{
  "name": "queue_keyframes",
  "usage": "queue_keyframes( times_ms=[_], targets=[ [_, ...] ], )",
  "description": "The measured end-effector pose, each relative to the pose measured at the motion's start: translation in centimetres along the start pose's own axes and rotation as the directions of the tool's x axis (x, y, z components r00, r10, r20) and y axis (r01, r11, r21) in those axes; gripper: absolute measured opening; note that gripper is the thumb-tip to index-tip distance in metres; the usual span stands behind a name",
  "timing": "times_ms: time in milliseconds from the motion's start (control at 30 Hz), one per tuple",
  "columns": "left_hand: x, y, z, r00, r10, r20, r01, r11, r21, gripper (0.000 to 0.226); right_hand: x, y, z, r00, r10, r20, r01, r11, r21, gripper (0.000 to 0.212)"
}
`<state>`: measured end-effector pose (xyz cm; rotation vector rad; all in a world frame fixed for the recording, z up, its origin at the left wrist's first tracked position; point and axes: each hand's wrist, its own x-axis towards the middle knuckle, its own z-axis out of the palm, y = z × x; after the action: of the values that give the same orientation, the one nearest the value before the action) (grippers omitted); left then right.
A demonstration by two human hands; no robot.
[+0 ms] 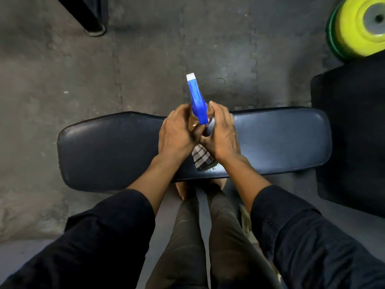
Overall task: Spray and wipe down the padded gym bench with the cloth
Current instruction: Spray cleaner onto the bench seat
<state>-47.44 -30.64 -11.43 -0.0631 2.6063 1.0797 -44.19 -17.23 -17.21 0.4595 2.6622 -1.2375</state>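
A dark padded gym bench [100,147] lies crosswise in front of me. Over its middle I hold a spray bottle [196,99] with a blue trigger head and white nozzle pointing away from me; its clear body is mostly hidden. My left hand [177,132] wraps the bottle's left side. My right hand [220,134] closes around its right side. A checked cloth [201,158] hangs below my hands, between the wrists, above the bench pad; which hand pinches it I cannot tell.
Grey puzzle-mat floor [62,69] surrounds the bench. A yellow and green weight plate [358,28] sits at the top right above a black padded block [354,122]. A black equipment leg [89,17] stands at the top left. My legs and feet are below the bench.
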Motion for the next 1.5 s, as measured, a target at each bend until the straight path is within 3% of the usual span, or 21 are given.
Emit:
queue_keyframes(
  times_ms=[100,267,433,533,633,800,967,1100,1267,1500],
  targets=[
    [0.5,2.4,1.6,0.999,0.022,0.023,-0.022,1.000,0.000,0.041,0.4,-0.1,-1.8,0.989,-0.007,-0.146,0.011,1.000,0.026,0.064],
    [0.7,5.8,4.6,0.992,0.114,0.059,-0.118,0.991,0.064,0.044,0.6,2.1,-5.6,0.972,-0.003,-0.237,0.022,0.997,0.078,0.035],
    [0.6,7.9,6.7,0.923,0.296,0.246,-0.311,0.950,0.024,0.041,-0.7,5.6,-9.1,0.961,0.048,-0.271,-0.015,0.992,0.124,0.023],
    [0.7,7.7,7.0,0.845,0.394,0.362,-0.409,0.912,-0.037,0.037,-2.0,7.7,-11.2,0.945,0.152,-0.289,-0.102,0.978,0.182,0.034],
    [0.9,6.4,7.5,0.835,0.333,0.439,-0.400,0.914,0.067,0.044,-3.8,9.7,-12.7,0.914,0.195,-0.356,-0.142,0.975,0.170,0.053],
    [1.7,4.5,11.0,0.796,0.218,0.564,-0.469,0.812,0.347,0.060,-6.1,11.7,-13.4,0.861,0.275,-0.428,-0.207,0.958,0.199,0.055],
    [3.0,2.5,14.9,0.746,0.217,0.629,-0.550,0.734,0.399,0.068,-7.4,13.3,-12.3,0.837,0.335,-0.433,-0.227,0.932,0.283,0.050],
    [4.5,1.3,17.1,0.710,0.250,0.659,-0.623,0.659,0.421,0.069,-8.1,14.5,-11.5,0.786,0.396,-0.474,-0.249,0.906,0.343,0.065],
    [6.1,0.6,19.7,0.677,0.301,0.672,-0.688,0.585,0.431,0.070,-8.1,16.0,-10.9,0.836,0.350,-0.422,-0.194,0.909,0.369,0.089],
    [6.8,-0.2,23.3,0.685,0.383,0.620,-0.711,0.534,0.456,0.072,-8.3,18.1,-8.7,0.841,0.398,-0.367,-0.235,0.879,0.415,0.056]
  ],
)
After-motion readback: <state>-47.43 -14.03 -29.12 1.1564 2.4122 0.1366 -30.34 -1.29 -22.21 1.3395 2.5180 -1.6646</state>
